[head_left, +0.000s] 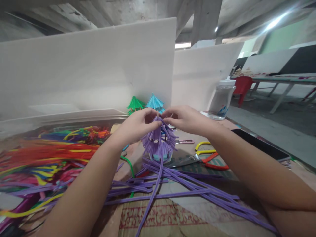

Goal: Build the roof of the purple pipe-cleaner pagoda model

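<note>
A purple tiered craft (pixel 151 138) made of pipe cleaners, shaped like a small roofed tower, stands upright in front of me on a pale round base (pixel 161 157). My left hand (pixel 142 123) is closed in a pinch at its peak. From the other side, my right hand (pixel 184 119) pinches a purple pipe cleaner at the same peak. One long purple pipe cleaner (pixel 156 187) hangs from the top down towards me. Several loose purple pipe cleaners (pixel 195 188) lie crossed around the base. Fingers partly hide the peak.
Pliers (pixel 209 158) with red and yellow handles lie right of the craft, near a dark phone (pixel 261 144). A clear bottle (pixel 221 100) stands behind. Coloured pipe cleaners (pixel 54 153) pile up at left. Green (pixel 135 103) and blue (pixel 155 101) crafts stand at the back.
</note>
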`<action>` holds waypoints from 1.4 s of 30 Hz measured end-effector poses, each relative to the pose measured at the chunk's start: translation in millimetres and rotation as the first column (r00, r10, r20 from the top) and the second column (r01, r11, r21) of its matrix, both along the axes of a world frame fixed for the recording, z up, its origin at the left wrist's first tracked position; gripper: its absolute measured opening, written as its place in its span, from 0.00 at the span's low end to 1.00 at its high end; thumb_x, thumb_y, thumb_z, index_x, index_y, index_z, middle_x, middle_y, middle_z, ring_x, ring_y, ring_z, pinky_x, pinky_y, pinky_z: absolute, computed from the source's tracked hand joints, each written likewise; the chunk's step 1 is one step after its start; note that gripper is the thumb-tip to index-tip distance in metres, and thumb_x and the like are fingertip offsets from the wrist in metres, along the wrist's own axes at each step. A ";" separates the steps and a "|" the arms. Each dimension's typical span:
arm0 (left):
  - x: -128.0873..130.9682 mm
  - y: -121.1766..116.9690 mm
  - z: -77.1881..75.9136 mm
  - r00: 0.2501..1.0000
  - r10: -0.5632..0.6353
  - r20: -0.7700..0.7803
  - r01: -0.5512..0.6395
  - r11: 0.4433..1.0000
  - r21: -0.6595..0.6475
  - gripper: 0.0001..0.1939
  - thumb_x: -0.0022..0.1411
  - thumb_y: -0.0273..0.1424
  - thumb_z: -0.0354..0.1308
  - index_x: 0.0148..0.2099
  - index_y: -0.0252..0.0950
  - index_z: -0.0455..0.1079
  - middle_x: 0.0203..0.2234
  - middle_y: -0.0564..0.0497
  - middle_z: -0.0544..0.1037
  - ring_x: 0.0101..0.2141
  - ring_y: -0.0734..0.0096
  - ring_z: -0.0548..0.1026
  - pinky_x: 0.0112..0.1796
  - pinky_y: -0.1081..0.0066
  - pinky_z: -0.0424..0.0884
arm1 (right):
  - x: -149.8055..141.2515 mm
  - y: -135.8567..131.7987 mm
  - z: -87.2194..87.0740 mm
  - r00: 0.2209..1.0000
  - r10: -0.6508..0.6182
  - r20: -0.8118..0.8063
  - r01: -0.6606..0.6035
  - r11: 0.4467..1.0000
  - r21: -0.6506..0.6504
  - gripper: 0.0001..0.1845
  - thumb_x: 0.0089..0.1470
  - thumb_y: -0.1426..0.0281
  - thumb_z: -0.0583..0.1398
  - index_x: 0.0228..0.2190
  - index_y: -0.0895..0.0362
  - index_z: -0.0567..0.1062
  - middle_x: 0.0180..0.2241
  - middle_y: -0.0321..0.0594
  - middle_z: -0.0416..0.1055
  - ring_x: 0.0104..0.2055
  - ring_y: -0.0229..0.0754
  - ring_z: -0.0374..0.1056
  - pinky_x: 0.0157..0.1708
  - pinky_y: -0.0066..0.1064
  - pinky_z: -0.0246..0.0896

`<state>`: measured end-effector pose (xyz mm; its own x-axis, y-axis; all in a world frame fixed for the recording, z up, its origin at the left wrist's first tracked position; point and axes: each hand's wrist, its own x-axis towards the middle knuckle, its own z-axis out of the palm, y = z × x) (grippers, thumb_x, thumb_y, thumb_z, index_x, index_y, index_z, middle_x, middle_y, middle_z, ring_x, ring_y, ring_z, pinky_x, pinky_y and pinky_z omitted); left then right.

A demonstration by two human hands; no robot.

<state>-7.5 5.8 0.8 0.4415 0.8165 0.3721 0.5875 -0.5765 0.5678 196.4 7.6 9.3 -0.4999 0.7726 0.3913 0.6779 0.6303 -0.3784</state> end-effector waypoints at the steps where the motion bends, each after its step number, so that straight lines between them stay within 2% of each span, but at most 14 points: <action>1: 0.5 -0.4 -0.1 1.000 0.002 0.010 -0.002 1.000 -0.006 0.15 0.60 0.40 0.58 0.45 0.36 0.72 0.35 0.49 0.77 0.36 0.65 0.74 0.34 0.68 0.68 | 0.5 -0.4 -2.2 1.000 0.005 -0.011 -0.005 1.000 -0.006 0.13 0.59 0.64 0.57 0.40 0.56 0.78 0.33 0.39 0.77 0.33 0.39 0.69 0.34 0.29 0.57; 10: -0.8 -1.0 -0.3 0.996 0.031 0.088 -0.026 0.998 -0.060 0.16 0.59 0.40 0.59 0.43 0.34 0.71 0.34 0.48 0.77 0.33 0.68 0.74 0.32 0.70 0.68 | 7.1 -3.9 -10.3 1.000 -0.020 -0.008 0.020 1.000 -0.019 0.12 0.58 0.63 0.59 0.40 0.54 0.76 0.35 0.39 0.76 0.34 0.39 0.69 0.32 0.29 0.55; 20: 0.8 -2.6 1.5 0.994 0.069 0.079 -0.070 0.998 0.004 0.15 0.59 0.40 0.59 0.40 0.33 0.75 0.32 0.48 0.79 0.33 0.67 0.75 0.33 0.70 0.68 | 6.7 -5.5 -9.7 0.999 -0.022 0.029 0.022 1.000 -0.002 0.11 0.58 0.62 0.59 0.41 0.53 0.75 0.35 0.38 0.76 0.34 0.39 0.68 0.31 0.30 0.54; 22: -1.3 -2.0 2.4 0.996 0.042 0.078 -0.042 0.999 -0.008 0.15 0.61 0.40 0.58 0.42 0.34 0.76 0.34 0.48 0.80 0.34 0.67 0.76 0.35 0.69 0.69 | 7.2 -5.9 -8.3 0.999 -0.025 0.030 0.025 1.000 -0.002 0.11 0.58 0.62 0.59 0.40 0.54 0.76 0.34 0.39 0.76 0.34 0.39 0.68 0.31 0.30 0.54; 27: -12.2 3.6 3.6 0.994 -0.018 0.111 0.023 0.999 -0.043 0.18 0.63 0.40 0.57 0.50 0.35 0.75 0.45 0.47 0.80 0.45 0.64 0.77 0.47 0.65 0.70 | 12.3 -4.5 -4.1 0.999 -0.031 -0.023 0.031 0.999 0.008 0.12 0.58 0.61 0.58 0.39 0.55 0.76 0.34 0.39 0.76 0.33 0.39 0.68 0.31 0.29 0.55; 30: -16.4 6.3 4.1 0.995 -0.031 0.095 0.040 0.994 -0.098 0.19 0.62 0.38 0.58 0.52 0.36 0.74 0.48 0.46 0.79 0.47 0.63 0.76 0.49 0.63 0.71 | 16.0 -4.2 -1.9 0.998 -0.046 -0.032 0.046 0.999 0.027 0.12 0.58 0.60 0.58 0.37 0.55 0.76 0.33 0.39 0.76 0.33 0.39 0.68 0.30 0.29 0.55; 36: -12.4 4.7 4.5 0.996 -0.079 0.034 0.081 0.993 -0.084 0.16 0.60 0.36 0.59 0.49 0.36 0.75 0.45 0.47 0.81 0.44 0.65 0.78 0.46 0.64 0.72 | 14.1 -4.8 -3.3 0.999 -0.027 -0.023 0.027 1.000 0.014 0.12 0.57 0.60 0.59 0.36 0.55 0.76 0.32 0.38 0.75 0.32 0.38 0.68 0.30 0.29 0.55; 42: -7.2 0.3 4.1 1.000 -0.025 0.010 0.026 0.992 -0.121 0.17 0.60 0.39 0.59 0.48 0.38 0.75 0.38 0.48 0.81 0.36 0.65 0.77 0.33 0.69 0.72 | 4.3 -5.9 -9.0 0.993 -0.029 -0.113 0.036 0.997 0.065 0.10 0.57 0.62 0.59 0.33 0.56 0.73 0.30 0.37 0.74 0.30 0.37 0.66 0.29 0.29 0.54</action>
<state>-14.7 6.1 4.9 0.4600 0.8444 0.2747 0.5686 -0.5177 0.6393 200.7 1.7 0.2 -0.4251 0.7582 0.4945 0.6542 0.6348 -0.4111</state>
